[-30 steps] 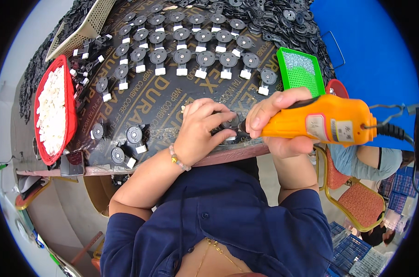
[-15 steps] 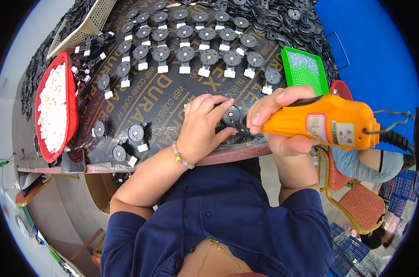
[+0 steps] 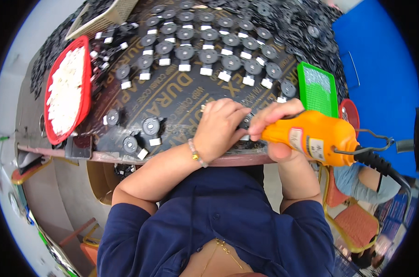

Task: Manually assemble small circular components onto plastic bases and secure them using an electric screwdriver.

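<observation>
My right hand is wrapped round an orange electric screwdriver, held tilted with its nose toward the left and its cable end at the right. Close by, my left hand rests near the table's front edge, thumb and fingers round a black disc-shaped part. That part is mostly covered by both hands, and the screwdriver's tip is hidden behind my right fingers. Similar black discs with white end pieces stand in rows beyond my hands. A few more of these discs lie to the left of my left forearm.
A red basket of white pieces sits at the left, below a beige basket. At the right are a green tray of small screws and a red bowl. Loose black parts are heaped along the far side.
The screwdriver's cable end has dipped and its nose has come closer to my left hand. The disc under my fingers is more covered. The whole view has shifted somewhat.
</observation>
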Motion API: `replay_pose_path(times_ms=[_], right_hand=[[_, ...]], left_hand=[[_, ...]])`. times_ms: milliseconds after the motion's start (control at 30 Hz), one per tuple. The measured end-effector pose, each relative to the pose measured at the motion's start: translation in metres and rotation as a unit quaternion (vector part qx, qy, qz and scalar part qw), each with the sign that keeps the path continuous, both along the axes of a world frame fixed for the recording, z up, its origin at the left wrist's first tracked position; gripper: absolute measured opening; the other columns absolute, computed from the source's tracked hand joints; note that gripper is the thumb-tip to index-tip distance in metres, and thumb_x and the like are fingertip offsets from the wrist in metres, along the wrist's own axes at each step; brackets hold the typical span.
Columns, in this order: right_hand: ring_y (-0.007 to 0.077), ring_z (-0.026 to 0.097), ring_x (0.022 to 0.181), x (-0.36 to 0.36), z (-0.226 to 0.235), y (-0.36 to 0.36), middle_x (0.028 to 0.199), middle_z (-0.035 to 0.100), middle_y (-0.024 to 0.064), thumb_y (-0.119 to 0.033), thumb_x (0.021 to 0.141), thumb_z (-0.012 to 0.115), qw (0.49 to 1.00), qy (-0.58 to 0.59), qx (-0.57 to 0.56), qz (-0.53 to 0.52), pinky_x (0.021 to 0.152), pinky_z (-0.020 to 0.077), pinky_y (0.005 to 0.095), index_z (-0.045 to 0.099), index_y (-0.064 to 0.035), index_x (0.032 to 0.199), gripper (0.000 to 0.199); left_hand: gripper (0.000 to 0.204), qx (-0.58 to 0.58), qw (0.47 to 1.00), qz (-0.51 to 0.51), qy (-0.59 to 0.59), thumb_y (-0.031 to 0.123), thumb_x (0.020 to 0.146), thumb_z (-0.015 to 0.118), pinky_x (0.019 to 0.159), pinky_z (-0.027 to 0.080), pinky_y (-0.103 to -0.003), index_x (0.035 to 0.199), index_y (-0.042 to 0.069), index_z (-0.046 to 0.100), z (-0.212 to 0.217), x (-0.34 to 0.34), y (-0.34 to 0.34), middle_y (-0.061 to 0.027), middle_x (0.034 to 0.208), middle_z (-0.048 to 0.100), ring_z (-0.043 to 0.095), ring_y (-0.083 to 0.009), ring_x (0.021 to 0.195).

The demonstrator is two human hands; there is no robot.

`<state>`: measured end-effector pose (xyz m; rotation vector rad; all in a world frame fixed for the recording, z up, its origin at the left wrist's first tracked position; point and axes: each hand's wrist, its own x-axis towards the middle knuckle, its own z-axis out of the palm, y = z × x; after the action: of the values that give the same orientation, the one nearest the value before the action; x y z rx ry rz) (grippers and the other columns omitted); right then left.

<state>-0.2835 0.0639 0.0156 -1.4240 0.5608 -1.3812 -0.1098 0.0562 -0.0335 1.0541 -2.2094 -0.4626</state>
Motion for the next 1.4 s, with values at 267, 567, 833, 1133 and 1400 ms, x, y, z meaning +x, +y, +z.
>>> replay_pose_path(times_ms=[267, 567, 833, 1133, 1400], right_hand=[[0.0172, 0.056, 0.055, -0.002, 0.008, -0.008, 0.077, 0.061, 0.0086, -0.073, 0.084, 0.062, 0.994, -0.078, -0.001, -0.08, 0.048, 0.047, 0.0303, 0.047, -0.0062, 0.114, 0.075], [0.0149, 0.055, 0.056, -0.055, 0.019, -0.011, 0.081, 0.06, 0.0073, -0.071, 0.091, 0.054, 0.982, -0.049, -0.102, -0.15, 0.05, 0.0454, 0.0291, 0.049, -0.0057, 0.124, 0.073], [0.018, 0.058, 0.063, -0.098, 0.028, -0.007, 0.082, 0.062, 0.008, -0.067, 0.089, 0.062, 0.968, -0.02, -0.1, -0.23, 0.055, 0.0469, 0.0309, 0.051, -0.0068, 0.123, 0.07], [0.0175, 0.061, 0.062, -0.217, 0.028, -0.061, 0.076, 0.064, 0.0086, -0.031, 0.101, 0.062, 0.868, 0.101, -0.079, -0.479, 0.059, 0.0515, 0.0303, 0.056, -0.0002, 0.111, 0.033], [0.015, 0.062, 0.062, -0.23, 0.002, -0.091, 0.078, 0.066, 0.0083, -0.033, 0.101, 0.062, 0.891, 0.103, -0.065, -0.437, 0.06, 0.0503, 0.0287, 0.054, -0.0036, 0.11, 0.032]], left_hand=[[0.048, -0.044, 0.994, 0.046, -0.09, 0.021, 0.065, 0.082, 0.099, 0.04, -0.043, 0.108, 0.008, 0.066, 0.025, 0.033, 0.01, -0.0086, 0.112, 0.063, 0.054, -0.0278, 0.119], [0.034, -0.055, 0.954, 0.238, -0.172, 0.025, 0.072, 0.081, 0.098, 0.045, -0.047, 0.1, 0.011, 0.069, 0.073, 0.216, -0.049, -0.0147, 0.122, 0.065, 0.057, -0.0337, 0.121], [0.033, 0.114, 0.946, 0.233, -0.194, 0.013, 0.074, 0.079, 0.081, 0.052, -0.038, 0.104, 0.004, 0.067, 0.047, 0.252, -0.102, -0.015, 0.094, 0.07, 0.067, -0.0283, 0.091], [0.049, -0.026, 0.998, 0.008, -0.059, 0.007, 0.065, 0.084, 0.089, 0.049, -0.043, 0.109, 0.003, 0.065, 0.095, 0.092, -0.006, -0.0134, 0.105, 0.069, 0.065, -0.0349, 0.102], [0.049, 0.009, 0.996, -0.037, -0.083, 0.012, 0.069, 0.083, 0.09, 0.046, -0.042, 0.114, 0.006, 0.065, 0.053, 0.011, 0.004, -0.0088, 0.111, 0.067, 0.062, -0.0299, 0.109]])
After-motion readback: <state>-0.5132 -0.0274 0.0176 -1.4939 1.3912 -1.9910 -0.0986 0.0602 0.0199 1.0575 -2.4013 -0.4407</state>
